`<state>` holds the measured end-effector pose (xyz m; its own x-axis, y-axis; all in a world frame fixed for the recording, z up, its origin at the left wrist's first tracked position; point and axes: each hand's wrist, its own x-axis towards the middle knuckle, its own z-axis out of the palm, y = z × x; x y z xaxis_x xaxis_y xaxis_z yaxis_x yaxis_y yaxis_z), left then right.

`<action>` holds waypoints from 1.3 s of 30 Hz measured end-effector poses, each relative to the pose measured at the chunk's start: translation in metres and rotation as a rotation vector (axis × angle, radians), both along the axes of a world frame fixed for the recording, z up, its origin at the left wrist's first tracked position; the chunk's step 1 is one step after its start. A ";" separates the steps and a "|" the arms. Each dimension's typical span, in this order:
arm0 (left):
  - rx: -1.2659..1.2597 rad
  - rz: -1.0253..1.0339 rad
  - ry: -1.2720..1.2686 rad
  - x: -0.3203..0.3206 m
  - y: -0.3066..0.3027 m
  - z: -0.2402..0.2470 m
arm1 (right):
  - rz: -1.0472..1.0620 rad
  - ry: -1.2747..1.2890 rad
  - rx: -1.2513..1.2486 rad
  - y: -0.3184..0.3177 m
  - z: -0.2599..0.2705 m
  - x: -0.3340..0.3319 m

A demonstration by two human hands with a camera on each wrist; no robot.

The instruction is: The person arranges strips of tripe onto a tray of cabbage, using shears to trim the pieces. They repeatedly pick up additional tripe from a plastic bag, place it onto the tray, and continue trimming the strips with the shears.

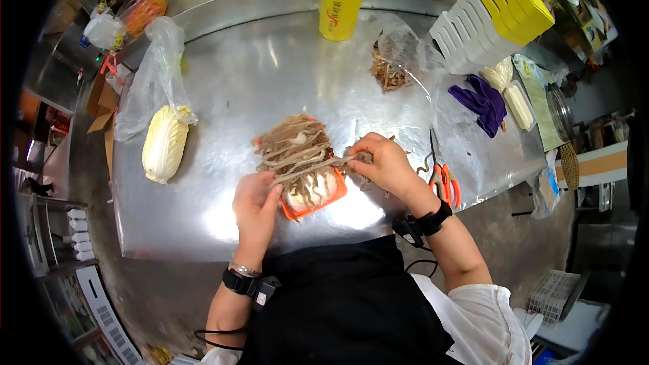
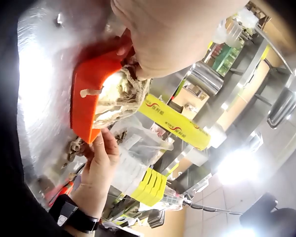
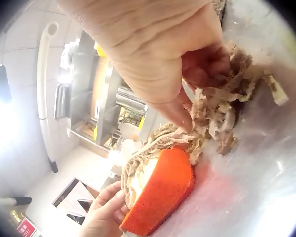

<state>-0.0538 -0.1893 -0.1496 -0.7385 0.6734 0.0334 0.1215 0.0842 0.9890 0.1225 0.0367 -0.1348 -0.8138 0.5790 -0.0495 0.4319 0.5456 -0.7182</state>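
Observation:
An orange tray (image 1: 341, 192) near the table's front edge holds pale chopped cabbage (image 1: 314, 188), largely covered by greyish-brown strips like shredded tripe (image 1: 291, 142). My right hand (image 1: 385, 165) pinches a bunch of these strips just right of the tray; loose ends (image 3: 222, 118) hang below the fingers in the right wrist view. At the tray's left side, my left hand (image 1: 255, 206) pinches the other end of the strips between thumb and fingers. Several strands run across the tray from one hand to the other.
A whole napa cabbage (image 1: 164, 145) lies left under a plastic bag (image 1: 152, 71). Orange-handled scissors (image 1: 446, 186) lie right. Farther back are a yellow cling-film box (image 1: 341, 0), a clear bag of brown strips (image 1: 392, 67), stacked containers (image 1: 490, 17) and a purple cloth (image 1: 481, 103).

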 end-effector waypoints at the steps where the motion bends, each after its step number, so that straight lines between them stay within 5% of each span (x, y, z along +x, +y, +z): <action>1: -0.002 0.006 -0.036 -0.001 -0.001 0.001 | 0.010 0.001 0.001 0.001 0.000 0.000; 7: -0.049 -0.032 -0.027 -0.006 -0.009 0.007 | 0.080 0.199 0.042 -0.011 0.021 -0.012; 17: -0.065 -0.053 -0.073 -0.012 -0.008 0.000 | -0.002 0.195 -0.153 -0.020 -0.006 -0.024; 33: -0.239 -0.049 -0.028 -0.023 0.004 -0.001 | -0.011 0.250 -0.083 -0.025 -0.009 -0.027; 39: -0.265 -0.049 -0.167 -0.026 0.008 -0.001 | -0.079 0.041 -0.219 -0.025 0.013 -0.032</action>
<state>-0.0797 -0.1811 -0.1507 -0.6853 0.6777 -0.2668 -0.0305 0.3394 0.9402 0.0902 0.0119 -0.1217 -0.7703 0.6201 -0.1490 0.4355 0.3408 -0.8332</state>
